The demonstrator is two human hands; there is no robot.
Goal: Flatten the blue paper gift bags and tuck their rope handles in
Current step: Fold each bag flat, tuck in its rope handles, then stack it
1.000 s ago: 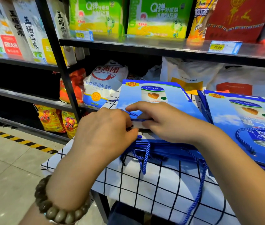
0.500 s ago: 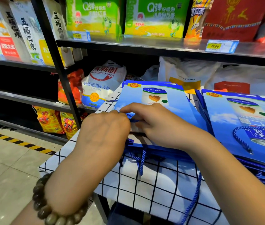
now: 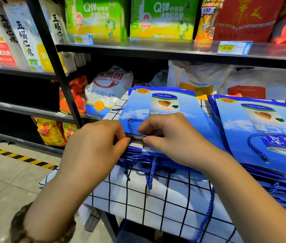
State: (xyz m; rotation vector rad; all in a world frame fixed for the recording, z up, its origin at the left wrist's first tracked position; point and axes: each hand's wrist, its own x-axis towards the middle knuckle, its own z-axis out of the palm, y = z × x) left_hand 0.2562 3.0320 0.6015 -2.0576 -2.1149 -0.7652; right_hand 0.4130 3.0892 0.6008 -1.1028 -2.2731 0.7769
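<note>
A flat blue paper gift bag (image 3: 163, 106) tops a stack on the checked cloth. My left hand (image 3: 96, 142) pinches the bag's near mouth edge at its left corner. My right hand (image 3: 170, 135) grips the same edge, thumb under and fingers curled over it. A blue rope handle (image 3: 131, 124) loops up onto the bag face between my hands. More rope handles (image 3: 150, 171) hang from the stack's front. A second stack of blue bags (image 3: 264, 123) lies to the right, with a rope loop (image 3: 256, 148) resting on its top bag.
The bags lie on a small table with a white, black-checked cloth (image 3: 165, 199). Black store shelves (image 3: 156, 50) with flour bags, rice bags and green boxes stand close behind. Tiled floor with a yellow-black stripe (image 3: 16, 155) lies to the left.
Both hands slid slightly toward the bag's near edge. The rope handle that lay under my fingers now shows as a loop on the bag face.
</note>
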